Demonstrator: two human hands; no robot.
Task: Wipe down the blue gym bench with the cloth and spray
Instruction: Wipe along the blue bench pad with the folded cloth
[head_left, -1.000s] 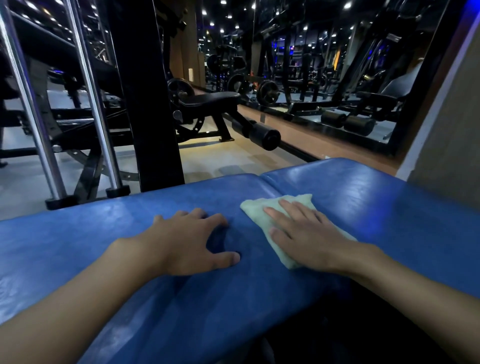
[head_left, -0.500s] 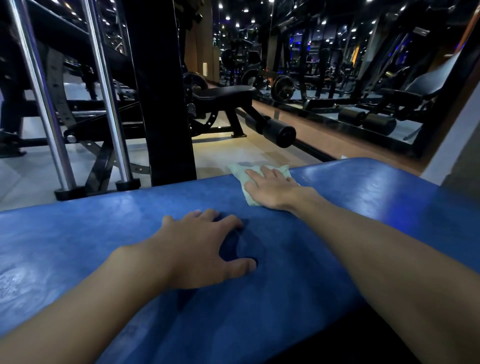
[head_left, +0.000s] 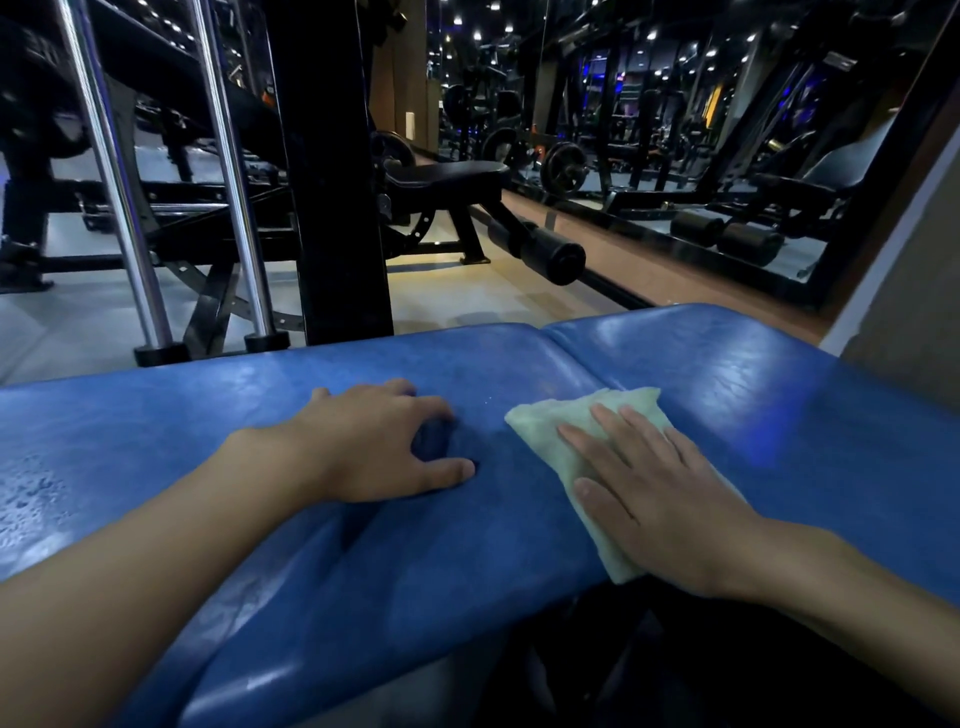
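Observation:
The blue gym bench (head_left: 260, 410) stretches across the view, its padded top split by a seam right of centre. A pale green cloth (head_left: 545, 431) lies folded on the near half of the bench, just right of the seam's near end. My right hand (head_left: 654, 488) presses flat on the cloth, fingers together and pointing away. My left hand (head_left: 374, 441) rests on the bare pad to the left of the cloth, fingers curled and pushing into the padding. Droplets show on the far left of the pad. No spray bottle is in view.
Behind the bench stand a black upright post (head_left: 332, 182) and two chrome rails (head_left: 119, 171) of a rack. A black flat bench (head_left: 447, 176) with a roller pad (head_left: 550, 254) stands further back. A mirror wall (head_left: 701, 130) runs along the right.
My right hand has pulled the cloth back from the bench's far edge to the near side. My left hand has stayed pressed in the same spot.

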